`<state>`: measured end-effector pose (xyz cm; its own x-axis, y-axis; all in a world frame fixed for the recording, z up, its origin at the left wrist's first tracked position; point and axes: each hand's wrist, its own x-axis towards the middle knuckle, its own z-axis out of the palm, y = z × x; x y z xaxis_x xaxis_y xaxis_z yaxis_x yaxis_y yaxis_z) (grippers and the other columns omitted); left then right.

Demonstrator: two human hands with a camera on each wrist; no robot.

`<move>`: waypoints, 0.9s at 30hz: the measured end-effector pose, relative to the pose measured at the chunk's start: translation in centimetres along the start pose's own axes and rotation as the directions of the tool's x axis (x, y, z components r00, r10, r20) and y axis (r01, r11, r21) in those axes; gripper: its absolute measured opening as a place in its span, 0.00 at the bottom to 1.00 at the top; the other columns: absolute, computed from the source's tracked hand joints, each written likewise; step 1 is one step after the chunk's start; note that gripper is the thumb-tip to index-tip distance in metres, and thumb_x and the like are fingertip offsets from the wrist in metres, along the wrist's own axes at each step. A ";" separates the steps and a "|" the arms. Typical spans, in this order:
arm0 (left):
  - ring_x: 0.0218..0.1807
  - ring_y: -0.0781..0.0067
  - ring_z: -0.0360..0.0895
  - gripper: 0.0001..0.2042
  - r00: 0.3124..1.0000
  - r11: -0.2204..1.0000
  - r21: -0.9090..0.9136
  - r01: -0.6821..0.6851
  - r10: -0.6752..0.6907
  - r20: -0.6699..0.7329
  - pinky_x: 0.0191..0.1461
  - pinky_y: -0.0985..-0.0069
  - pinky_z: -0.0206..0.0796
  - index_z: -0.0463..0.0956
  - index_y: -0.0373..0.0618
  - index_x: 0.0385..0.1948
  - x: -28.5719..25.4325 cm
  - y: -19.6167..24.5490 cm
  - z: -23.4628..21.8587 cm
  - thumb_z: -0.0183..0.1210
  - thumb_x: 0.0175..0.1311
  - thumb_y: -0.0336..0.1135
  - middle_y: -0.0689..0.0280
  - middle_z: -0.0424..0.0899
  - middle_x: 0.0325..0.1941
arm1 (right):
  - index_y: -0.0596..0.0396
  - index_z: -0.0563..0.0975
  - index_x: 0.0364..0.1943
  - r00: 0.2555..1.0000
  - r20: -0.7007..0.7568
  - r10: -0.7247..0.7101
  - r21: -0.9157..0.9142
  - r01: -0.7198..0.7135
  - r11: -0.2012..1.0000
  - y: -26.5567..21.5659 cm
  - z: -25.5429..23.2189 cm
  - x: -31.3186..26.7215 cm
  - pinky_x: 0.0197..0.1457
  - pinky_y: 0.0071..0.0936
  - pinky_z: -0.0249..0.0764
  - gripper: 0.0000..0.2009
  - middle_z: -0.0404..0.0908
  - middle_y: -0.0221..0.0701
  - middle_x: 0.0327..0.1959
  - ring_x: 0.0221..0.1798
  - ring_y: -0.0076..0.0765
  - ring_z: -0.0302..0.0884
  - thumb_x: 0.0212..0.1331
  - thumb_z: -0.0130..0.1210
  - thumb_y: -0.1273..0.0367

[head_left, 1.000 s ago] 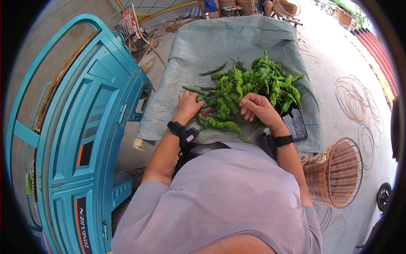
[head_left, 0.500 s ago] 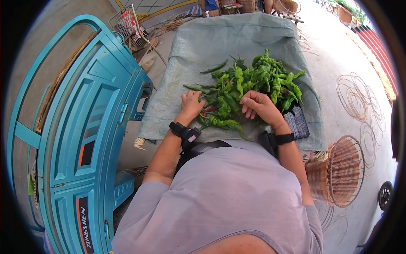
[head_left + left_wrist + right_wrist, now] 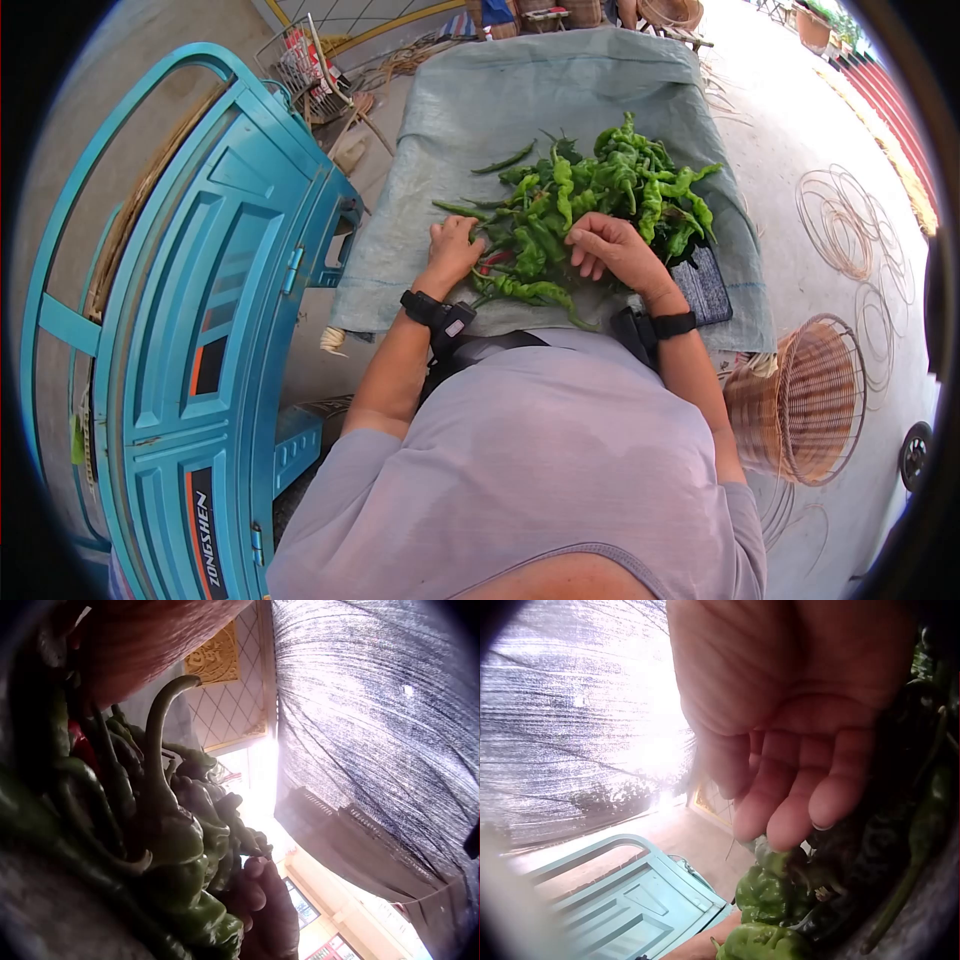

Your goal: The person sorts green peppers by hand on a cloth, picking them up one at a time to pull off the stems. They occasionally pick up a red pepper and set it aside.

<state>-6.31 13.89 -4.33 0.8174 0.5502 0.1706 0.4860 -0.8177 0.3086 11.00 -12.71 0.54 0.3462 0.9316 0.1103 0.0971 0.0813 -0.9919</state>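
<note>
A heap of wrinkled green peppers point(image 3: 540, 230) lies on a pale green woven sheet point(image 3: 440, 110), with a bit of red showing low in it. My left hand point(image 3: 453, 250) rests at the heap's left edge, fingers bent down among the peppers. Those fingertips are hidden, and I cannot tell whether they pinch a pepper. At the heap's front right is my right hand point(image 3: 618, 253); in the right wrist view its fingers point(image 3: 787, 802) hang loosely curled with nothing visible between them. Several peppers point(image 3: 769, 892) lie just below these fingertips.
A dark, speckled flat object point(image 3: 702, 288) lies on the sheet beside my right wrist. To the left stands a blue metal vehicle panel point(image 3: 210, 290). A wicker basket point(image 3: 800, 400) is at the right, with coils of thin cane point(image 3: 840, 225) on the floor beyond it.
The view shifts slightly. Both hands keep nearly the same place and pose at the heap, and the peppers look unmoved.
</note>
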 end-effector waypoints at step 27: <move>0.62 0.56 0.72 0.34 0.907 0.872 -0.490 0.006 0.201 0.369 0.64 0.64 0.65 0.65 0.44 0.67 -0.9 1.9 -4.2 0.62 0.55 0.38 0.51 0.72 0.63 | 0.54 0.77 0.39 1.000 -0.010 0.011 -0.010 -0.011 1.000 0.0 0.1 0.1 0.27 0.14 0.72 0.12 0.81 0.23 0.26 0.26 0.16 0.77 0.71 0.51 0.60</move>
<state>-7.42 12.54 0.02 0.9536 0.2724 -0.1283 0.2769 -0.6262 0.7288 11.00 -12.57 0.60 0.3565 0.9289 0.1004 0.1024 0.0680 -0.9924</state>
